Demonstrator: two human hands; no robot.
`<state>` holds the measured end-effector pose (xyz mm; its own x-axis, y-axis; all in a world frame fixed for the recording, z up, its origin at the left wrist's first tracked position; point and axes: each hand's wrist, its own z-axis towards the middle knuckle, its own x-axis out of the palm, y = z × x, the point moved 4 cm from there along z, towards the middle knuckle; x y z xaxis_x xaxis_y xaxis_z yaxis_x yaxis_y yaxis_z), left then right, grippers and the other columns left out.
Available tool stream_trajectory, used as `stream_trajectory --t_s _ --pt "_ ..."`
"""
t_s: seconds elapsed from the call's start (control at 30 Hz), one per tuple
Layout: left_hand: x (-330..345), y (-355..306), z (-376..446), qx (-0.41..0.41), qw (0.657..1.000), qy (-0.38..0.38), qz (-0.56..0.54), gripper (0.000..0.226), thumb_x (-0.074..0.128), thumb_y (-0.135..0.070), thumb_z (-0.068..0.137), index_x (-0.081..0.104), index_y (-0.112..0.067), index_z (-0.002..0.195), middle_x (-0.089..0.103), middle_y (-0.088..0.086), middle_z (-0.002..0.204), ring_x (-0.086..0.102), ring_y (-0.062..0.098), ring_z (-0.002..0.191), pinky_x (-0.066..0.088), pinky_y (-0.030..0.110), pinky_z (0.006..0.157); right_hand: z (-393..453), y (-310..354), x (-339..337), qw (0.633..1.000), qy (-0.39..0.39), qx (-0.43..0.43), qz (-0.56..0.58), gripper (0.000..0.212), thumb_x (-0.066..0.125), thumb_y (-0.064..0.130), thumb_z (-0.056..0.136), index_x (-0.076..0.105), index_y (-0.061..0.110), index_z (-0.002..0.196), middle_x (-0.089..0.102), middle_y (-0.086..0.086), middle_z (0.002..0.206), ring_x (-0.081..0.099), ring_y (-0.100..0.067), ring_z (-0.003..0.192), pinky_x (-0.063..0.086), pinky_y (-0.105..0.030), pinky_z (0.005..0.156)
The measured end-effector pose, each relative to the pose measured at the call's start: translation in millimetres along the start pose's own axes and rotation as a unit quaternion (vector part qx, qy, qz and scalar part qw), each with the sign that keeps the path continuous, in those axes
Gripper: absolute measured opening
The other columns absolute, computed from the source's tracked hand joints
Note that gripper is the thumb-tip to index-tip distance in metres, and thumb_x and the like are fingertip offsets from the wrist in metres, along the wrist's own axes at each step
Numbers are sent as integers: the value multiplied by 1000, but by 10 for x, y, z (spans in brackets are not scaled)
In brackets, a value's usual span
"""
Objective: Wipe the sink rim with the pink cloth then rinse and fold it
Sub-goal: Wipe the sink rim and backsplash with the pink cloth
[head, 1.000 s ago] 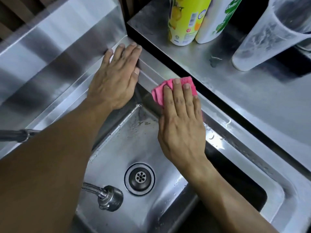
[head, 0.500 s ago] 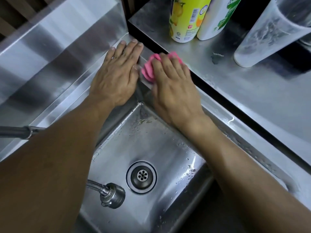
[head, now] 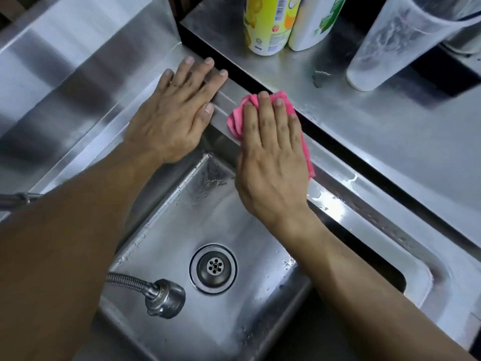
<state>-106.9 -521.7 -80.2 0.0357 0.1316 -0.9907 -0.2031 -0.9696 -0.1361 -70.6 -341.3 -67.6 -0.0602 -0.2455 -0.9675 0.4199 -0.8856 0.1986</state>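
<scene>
Pink cloth [head: 235, 120] under right hand [head: 273, 162]

Single head-worn view, steeply downward and close over the stainless steel sink basin [head: 208, 230]; both forearms enter from the bottom edge.

glossy steel sink rim [head: 335, 162]; soft pink cloth [head: 235, 119]

My right hand [head: 270, 157] lies flat, fingers straight, pressing the crumpled pink cloth [head: 235, 118] onto the stainless steel sink rim [head: 335, 162]. Just left of it, my left hand [head: 177, 110] rests palm-down on the rim's corner. Beyond my fingertips stand a yellow plastic bottle [head: 268, 22] and a clear plastic tumbler [head: 385, 45]; below my wrist, the round steel drain [head: 213, 268]
</scene>
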Motion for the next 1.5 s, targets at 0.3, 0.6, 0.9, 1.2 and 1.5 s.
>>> stream_trajectory --t_s 0.3,0.6,0.9,1.2,1.5 --pt "-2 -18 -31 -16 1000 11 1 56 16 -38 109 10 -28 164 9 0 173 3 24 159 1 46 129 -796 -228 -69 999 -15 24 30 59 36 20 106 25 2 161 19 -18 170 13 -36 159 13 -52 129" --pt "176 -768 -37 -6 998 -54 -39 55 25 -32 109 22 -25 163 17 1 171 8 24 159 3 40 129 -1068 -539 -171 998 -35 50 25 55 39 27 111 28 9 162 21 -13 171 13 -30 160 12 -47 131" --pt "130 -792 -62 -3 999 -49 -22 55 23 -34 109 21 -24 163 16 5 172 7 26 159 5 43 128 -823 -451 -131 998 -24 39 40 57 38 24 109 28 5 161 21 -16 170 14 -33 159 13 -49 130" --pt "120 -772 -70 -6 998 -55 -23 55 23 -34 109 23 -25 163 18 3 171 9 25 159 6 42 129 -587 -448 -145 997 -39 43 55 55 37 25 107 37 1 157 33 -21 165 24 -39 156 17 -51 128" --pt "54 -1071 -112 -1 999 -40 -15 57 25 -32 107 20 -23 163 13 5 172 5 26 159 0 51 128 -1515 -1130 -482 997 -15 71 28 56 39 26 109 30 10 162 25 -12 170 14 -31 160 16 -48 129"
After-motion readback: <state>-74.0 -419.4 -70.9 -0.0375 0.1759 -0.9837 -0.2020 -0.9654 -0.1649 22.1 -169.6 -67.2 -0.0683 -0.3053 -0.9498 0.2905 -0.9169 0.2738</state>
